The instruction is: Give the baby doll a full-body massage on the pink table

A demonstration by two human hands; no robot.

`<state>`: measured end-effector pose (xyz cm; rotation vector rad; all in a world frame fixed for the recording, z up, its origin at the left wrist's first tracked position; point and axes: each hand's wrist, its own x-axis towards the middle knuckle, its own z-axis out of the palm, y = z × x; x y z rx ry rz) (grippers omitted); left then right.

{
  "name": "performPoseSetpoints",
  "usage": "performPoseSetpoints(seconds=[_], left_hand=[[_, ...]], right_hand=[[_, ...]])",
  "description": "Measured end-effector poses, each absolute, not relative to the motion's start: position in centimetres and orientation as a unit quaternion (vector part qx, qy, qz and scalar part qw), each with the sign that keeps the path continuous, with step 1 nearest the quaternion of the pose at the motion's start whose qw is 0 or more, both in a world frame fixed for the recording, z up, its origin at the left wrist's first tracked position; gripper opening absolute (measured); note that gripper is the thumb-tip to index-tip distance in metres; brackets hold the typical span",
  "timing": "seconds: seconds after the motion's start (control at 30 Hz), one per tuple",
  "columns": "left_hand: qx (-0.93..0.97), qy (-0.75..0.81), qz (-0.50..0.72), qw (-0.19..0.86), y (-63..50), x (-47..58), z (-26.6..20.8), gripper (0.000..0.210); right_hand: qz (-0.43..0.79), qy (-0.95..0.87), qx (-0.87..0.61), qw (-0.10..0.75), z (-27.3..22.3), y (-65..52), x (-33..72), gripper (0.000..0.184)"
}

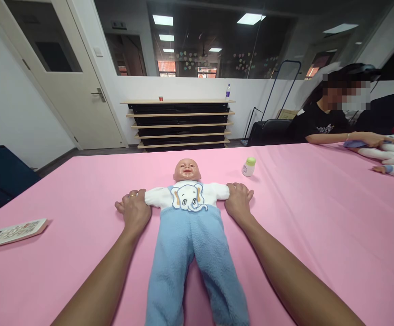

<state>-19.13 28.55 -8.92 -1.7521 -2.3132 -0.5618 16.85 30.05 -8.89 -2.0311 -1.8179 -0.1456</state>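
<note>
Both bare forearms stretch forward, the left hand (135,209) and right hand (238,199) lying palm-down, fingers loosely curled.
</note>
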Motion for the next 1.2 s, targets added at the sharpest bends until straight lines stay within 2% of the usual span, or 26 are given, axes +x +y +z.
performPoseSetpoints(seconds=[0.7,1.13,1.2], left_hand=[[-0.598,-0.775,-0.18,0.097,28.7,-19.5,-9.1,0.029],[-0.595,-0.775,-0.188,0.097,28.6,-19.4,-9.1,0.031],[-0.584,-0.782,-0.201,0.085,28.1,-18.8,-8.7,0.037]], right_hand=[[-0.056,-0.652,-0.722,0.224,-8.9,30.0,16.7,0.043],[-0.063,-0.659,-0.712,0.234,-9.2,29.3,17.1,0.06],[-0.069,-0.661,-0.713,0.223,-9.6,29.1,17.5,0.064]])
